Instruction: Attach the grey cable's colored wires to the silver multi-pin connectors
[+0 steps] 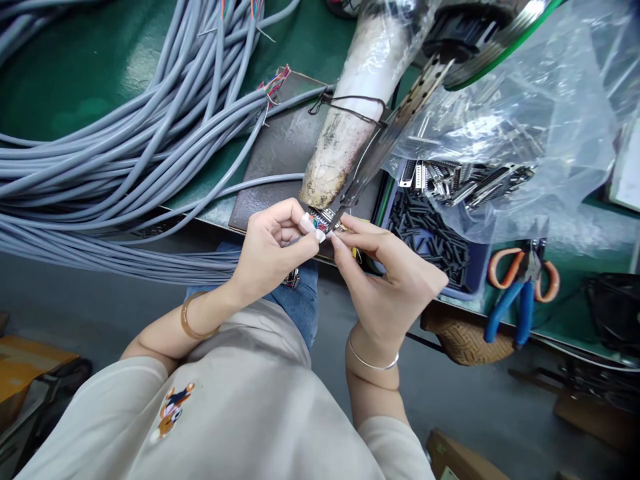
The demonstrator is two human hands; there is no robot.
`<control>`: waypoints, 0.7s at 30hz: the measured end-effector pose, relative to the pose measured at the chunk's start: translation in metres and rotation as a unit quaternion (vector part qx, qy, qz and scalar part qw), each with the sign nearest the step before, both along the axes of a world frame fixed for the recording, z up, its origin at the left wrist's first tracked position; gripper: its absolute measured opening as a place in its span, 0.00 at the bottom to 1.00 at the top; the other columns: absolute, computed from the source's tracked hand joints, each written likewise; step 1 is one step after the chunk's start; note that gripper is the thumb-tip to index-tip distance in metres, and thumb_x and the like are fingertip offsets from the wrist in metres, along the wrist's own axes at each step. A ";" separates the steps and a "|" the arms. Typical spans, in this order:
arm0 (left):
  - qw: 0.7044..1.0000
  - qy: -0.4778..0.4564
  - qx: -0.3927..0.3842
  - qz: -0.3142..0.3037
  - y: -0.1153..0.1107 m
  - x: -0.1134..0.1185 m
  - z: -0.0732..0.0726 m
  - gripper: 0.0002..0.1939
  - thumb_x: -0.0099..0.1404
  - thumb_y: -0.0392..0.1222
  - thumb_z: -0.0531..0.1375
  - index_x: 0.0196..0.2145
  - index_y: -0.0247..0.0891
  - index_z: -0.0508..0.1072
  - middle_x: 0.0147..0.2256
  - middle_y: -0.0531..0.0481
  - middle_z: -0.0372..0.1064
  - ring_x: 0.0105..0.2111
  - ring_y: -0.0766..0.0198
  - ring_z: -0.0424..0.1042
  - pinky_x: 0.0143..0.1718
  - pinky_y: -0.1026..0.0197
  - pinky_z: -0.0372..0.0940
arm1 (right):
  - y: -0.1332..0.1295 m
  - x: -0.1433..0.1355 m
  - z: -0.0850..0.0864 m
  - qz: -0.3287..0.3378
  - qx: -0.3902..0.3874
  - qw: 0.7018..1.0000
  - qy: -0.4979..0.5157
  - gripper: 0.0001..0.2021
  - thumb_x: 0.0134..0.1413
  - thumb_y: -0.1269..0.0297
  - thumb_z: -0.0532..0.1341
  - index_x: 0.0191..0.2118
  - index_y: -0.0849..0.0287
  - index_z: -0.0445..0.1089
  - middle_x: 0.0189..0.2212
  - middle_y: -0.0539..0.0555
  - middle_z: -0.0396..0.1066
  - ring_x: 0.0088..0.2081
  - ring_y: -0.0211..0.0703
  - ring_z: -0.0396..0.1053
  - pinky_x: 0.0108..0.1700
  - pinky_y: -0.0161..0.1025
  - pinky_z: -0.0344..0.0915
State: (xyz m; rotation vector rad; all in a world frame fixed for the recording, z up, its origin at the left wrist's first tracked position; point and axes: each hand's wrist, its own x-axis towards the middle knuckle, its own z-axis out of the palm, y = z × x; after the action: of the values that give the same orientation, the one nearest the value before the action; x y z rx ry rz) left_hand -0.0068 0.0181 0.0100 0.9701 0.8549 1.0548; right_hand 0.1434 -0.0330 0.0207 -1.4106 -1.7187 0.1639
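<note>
Just below the tip of a plastic-wrapped white tool (pixel 345 123), my two hands meet near the bench edge. My left hand (pixel 275 243) pinches a small connector with coloured wires (pixel 319 222), its thumb and forefinger covered at the tips in white. Close on the right, my right hand (pixel 377 263) has its thumb and forefinger together at the connector's side; what lies between them is too small to make out. A thin metal arm (pixel 387 147) slants down to the connector. The grey cable (pixel 265 180) passes behind, over a dark plate (pixel 270 150).
Bundled grey cables (pixel 125 153) cover the left of the green bench. On the right, a blue bin (pixel 477 273) holds black tubes (pixel 430 240), beside a clear bag (pixel 565 133) with metal connectors (pixel 480 180). Orange-handled and blue-handled tools (pixel 525 287) lie at the bench edge.
</note>
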 end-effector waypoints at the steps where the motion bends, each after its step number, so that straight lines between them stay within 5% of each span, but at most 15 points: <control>1: 1.000 0.005 -0.004 -0.004 0.000 -0.001 0.000 0.13 0.54 0.35 0.70 0.25 0.37 0.67 0.23 0.59 0.66 0.17 0.78 0.58 0.17 0.73 0.56 | 0.000 0.000 0.000 0.000 -0.002 1.000 0.002 0.07 0.61 0.72 0.65 0.40 0.50 0.75 0.46 0.49 0.83 0.45 0.48 0.83 0.43 0.41 0.81; 15: 0.998 0.040 -0.032 -0.029 -0.004 -0.003 -0.003 0.13 0.53 0.34 0.69 0.25 0.38 0.66 0.21 0.58 0.63 0.16 0.77 0.56 0.15 0.71 0.51 | -0.005 -0.002 -0.004 -0.025 0.006 0.999 -0.023 0.06 0.59 0.72 0.68 0.36 0.54 0.72 0.43 0.48 0.83 0.39 0.40 0.83 0.36 0.33 0.77; 18: 0.998 0.058 -0.008 -0.035 -0.008 -0.005 -0.006 0.12 0.57 0.36 0.68 0.26 0.38 0.66 0.21 0.58 0.63 0.16 0.76 0.56 0.15 0.70 0.52 | -0.008 -0.002 -0.006 -0.047 0.004 0.998 -0.040 0.06 0.60 0.71 0.67 0.35 0.53 0.73 0.42 0.47 0.84 0.37 0.41 0.83 0.36 0.34 0.77; 21: 0.990 0.117 0.083 -0.014 -0.015 -0.009 -0.012 0.08 0.59 0.37 0.69 0.30 0.37 0.71 0.29 0.52 0.72 0.21 0.73 0.66 0.20 0.69 0.60 | -0.011 -0.002 -0.009 -0.056 0.015 0.997 -0.045 0.06 0.60 0.72 0.67 0.36 0.53 0.73 0.41 0.46 0.84 0.38 0.40 0.83 0.37 0.34 0.78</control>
State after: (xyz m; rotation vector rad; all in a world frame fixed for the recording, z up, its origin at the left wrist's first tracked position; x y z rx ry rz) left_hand -0.0161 0.0030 -0.0020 1.2617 0.9523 1.0138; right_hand 0.1411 -0.0444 0.0121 -1.5076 -1.7027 0.0145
